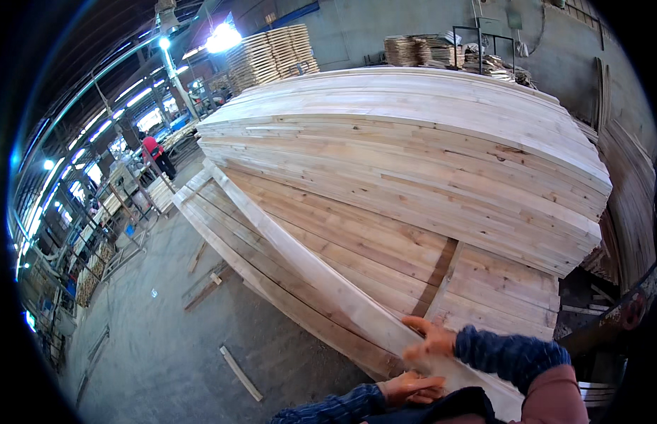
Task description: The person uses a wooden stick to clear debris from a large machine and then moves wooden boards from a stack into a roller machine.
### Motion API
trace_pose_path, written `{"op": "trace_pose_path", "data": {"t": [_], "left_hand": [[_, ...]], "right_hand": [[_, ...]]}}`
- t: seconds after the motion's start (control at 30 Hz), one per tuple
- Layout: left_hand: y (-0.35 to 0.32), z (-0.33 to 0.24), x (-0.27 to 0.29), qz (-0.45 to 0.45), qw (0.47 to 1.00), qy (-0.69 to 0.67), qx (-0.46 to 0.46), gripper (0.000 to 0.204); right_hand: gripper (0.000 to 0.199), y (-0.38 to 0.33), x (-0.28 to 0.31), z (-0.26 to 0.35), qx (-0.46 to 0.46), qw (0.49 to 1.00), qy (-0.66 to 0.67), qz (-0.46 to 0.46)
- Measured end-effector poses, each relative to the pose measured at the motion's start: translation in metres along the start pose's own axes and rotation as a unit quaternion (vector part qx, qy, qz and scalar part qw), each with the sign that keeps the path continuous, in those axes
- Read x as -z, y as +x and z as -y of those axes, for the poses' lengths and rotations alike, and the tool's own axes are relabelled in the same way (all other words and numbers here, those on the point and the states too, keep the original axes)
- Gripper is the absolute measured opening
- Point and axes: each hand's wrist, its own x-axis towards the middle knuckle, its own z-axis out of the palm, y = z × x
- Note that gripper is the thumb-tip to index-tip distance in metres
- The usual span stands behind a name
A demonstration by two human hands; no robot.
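A long pale wooden board [300, 247] slants from the far left down toward my body, lying over a lower layer of planks. My right hand [433, 338] is bent over its far edge near the close end, fingers curled against the wood and slightly blurred. On the near edge, lower down, my left hand [412, 388] grips the same board with its fingers close together. The undersides of both grips are hidden. Beneath the board spreads the layer of planks [364, 247], crossed by a narrow strip of wood [443, 279].
A tall stack of long boards [413, 162] rises just beyond the plank layer. Loose wood pieces [241, 373] lie on the concrete floor [159, 339] to the left. More timber piles [272, 56] stand at the back. Far left, a person in red [155, 150] stands by machinery.
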Motion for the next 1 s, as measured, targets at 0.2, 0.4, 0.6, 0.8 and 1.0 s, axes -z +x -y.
{"op": "trace_pose_path", "data": {"t": [0.2,0.4,0.6,0.8,1.0], "left_hand": [[-0.065,-0.053,0.016,-0.085,0.923,0.317,-0.201,0.057],[-0.081,-0.187,0.044,-0.24,0.316,0.903,-0.165,0.089],[-0.045,-0.212,0.109,-0.102,0.308,0.938,-0.12,0.088],[-0.045,-0.174,0.069,-0.143,0.265,0.952,-0.063,0.074],[0.036,-0.097,-0.031,-0.109,0.246,0.955,-0.125,0.085]], "right_hand": [[0.108,-0.122,0.0,-0.047,-0.103,0.982,-0.142,-0.062],[0.098,-0.26,-0.017,-0.082,-0.139,0.93,-0.288,-0.181],[0.105,-0.301,-0.036,-0.133,-0.097,0.909,-0.334,-0.229],[0.113,-0.333,-0.048,-0.17,-0.07,0.88,-0.371,-0.288],[0.103,-0.445,-0.066,-0.231,-0.162,0.767,-0.453,-0.425]]}}
